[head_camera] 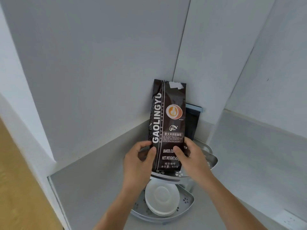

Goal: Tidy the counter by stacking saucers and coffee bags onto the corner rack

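Observation:
A tall dark brown coffee bag (167,117) with white lettering stands upright on the upper shelf of the grey corner rack (214,161). My left hand (140,161) grips its lower left edge and my right hand (193,156) grips its lower right edge. Behind it, a second dark bag (192,120) with a pale blue top strip leans in the wall corner. On the rack's lower shelf (188,205) lies a stack of white saucers (162,199).
The rack sits in the corner of a grey counter (93,176) where two pale walls meet. The counter's left edge (54,193) drops to a wooden floor. A white object (289,219) lies at the lower right.

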